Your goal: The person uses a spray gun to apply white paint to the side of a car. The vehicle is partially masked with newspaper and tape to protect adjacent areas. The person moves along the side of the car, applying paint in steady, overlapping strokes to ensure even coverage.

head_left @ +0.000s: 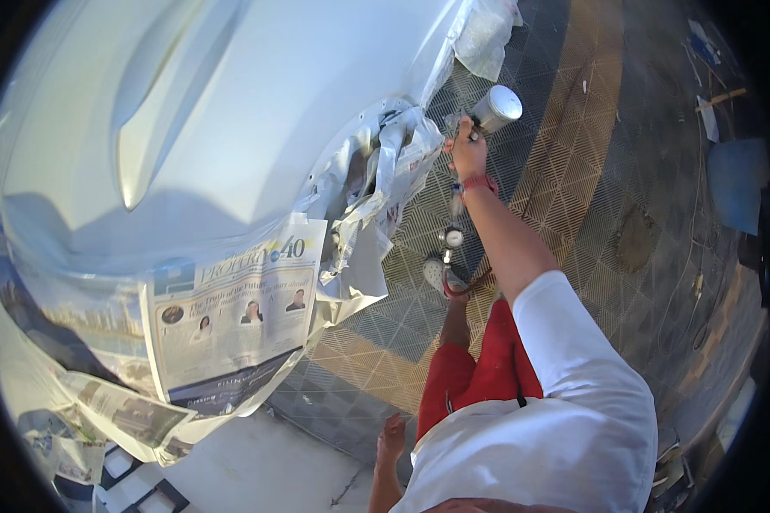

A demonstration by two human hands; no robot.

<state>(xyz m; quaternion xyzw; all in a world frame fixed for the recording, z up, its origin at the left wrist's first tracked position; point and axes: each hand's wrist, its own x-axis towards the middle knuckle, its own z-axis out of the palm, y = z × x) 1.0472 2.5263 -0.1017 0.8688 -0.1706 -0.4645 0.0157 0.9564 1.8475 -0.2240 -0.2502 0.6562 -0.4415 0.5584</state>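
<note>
Head view: our right hand (468, 152) is gripping a spray gun (494, 109) around 1 o'clock, near the white panel (257, 111); our left hand (391, 438) hangs at 6 o'clock, can't tell if it's closed.

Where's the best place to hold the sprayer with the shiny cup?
I'd hold the sprayer by its handle, apparently hidden inside the right hand, reaching in from the person's side. The wide, round cup juts out rightward and looks awkward to grip, while the gauge hangs below.
</note>
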